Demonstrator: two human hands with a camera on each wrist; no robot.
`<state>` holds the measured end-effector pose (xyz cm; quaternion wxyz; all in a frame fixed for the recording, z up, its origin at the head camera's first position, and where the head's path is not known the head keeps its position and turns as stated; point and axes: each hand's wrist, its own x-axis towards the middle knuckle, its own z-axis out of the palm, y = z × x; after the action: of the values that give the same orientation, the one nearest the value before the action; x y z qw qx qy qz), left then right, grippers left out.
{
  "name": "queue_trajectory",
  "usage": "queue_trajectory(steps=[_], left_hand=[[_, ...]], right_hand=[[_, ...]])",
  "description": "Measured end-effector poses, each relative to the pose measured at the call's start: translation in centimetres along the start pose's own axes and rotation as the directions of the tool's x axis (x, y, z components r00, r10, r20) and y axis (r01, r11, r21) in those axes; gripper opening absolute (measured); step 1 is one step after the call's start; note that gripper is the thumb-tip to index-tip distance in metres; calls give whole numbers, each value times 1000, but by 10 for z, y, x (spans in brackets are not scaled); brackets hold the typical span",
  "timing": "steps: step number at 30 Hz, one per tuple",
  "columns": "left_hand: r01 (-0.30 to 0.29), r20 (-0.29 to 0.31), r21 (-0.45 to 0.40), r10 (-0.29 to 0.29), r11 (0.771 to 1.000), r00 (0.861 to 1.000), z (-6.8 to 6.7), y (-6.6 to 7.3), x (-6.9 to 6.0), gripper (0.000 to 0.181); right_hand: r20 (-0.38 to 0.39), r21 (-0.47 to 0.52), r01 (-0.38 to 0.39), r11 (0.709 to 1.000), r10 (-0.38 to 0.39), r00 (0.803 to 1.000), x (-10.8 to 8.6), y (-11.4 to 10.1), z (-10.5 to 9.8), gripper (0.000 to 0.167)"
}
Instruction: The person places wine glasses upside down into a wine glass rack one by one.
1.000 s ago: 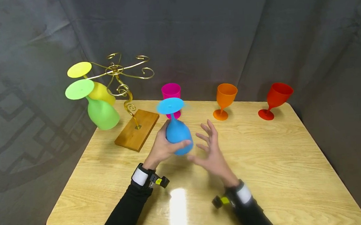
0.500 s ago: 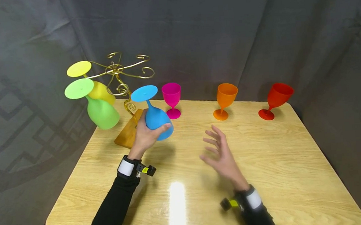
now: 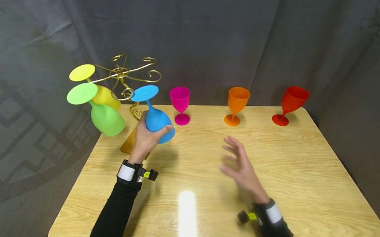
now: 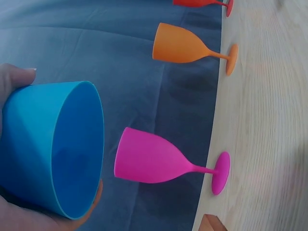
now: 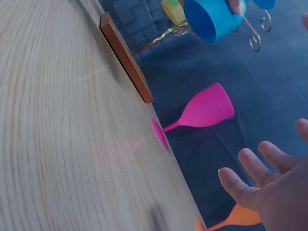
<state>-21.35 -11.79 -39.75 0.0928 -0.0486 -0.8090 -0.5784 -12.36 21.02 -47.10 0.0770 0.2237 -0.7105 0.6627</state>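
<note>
Where the blue cup (image 3: 158, 120) is: base up, tilted, above the table (image 3: 302, 184) toward its back left corner, fingers of the left hand (image 3: 144, 138) curled round it.
Right hand (image 3: 243, 168): fingers apart, above the table.
Blue cup's inside: seen at the left wrist, hidden from the head.

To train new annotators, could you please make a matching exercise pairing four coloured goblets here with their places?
1. Blue stemmed goblet
2. Pale green stemmed goblet
3. Orange stemmed goblet
4. Red stemmed goblet

A. Farthest right on the wooden table
B. Hanging on the gold metal rack
C. Gripped by the left hand
D. Second from right, on the table

Pairs: 1-C, 2-B, 3-D, 4-A
</note>
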Motion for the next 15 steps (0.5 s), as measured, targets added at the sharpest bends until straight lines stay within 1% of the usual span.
queue_trajectory(steps=[4, 8, 15], left_hand=[[-1, 6, 8, 1, 1000, 1000, -2, -1, 2, 89], [-9, 10, 12, 9, 1000, 1000, -3, -2, 5, 88], [-9, 11, 13, 9, 1000, 1000, -4, -2, 8, 87]], right_hand=[[15, -16, 22, 1000, -21, 1000, -3, 3, -6, 98], [41, -25, 26, 999, -25, 999, -5, 4, -12, 105], [46, -30, -13, 999, 14, 999, -10, 5, -17, 109]])
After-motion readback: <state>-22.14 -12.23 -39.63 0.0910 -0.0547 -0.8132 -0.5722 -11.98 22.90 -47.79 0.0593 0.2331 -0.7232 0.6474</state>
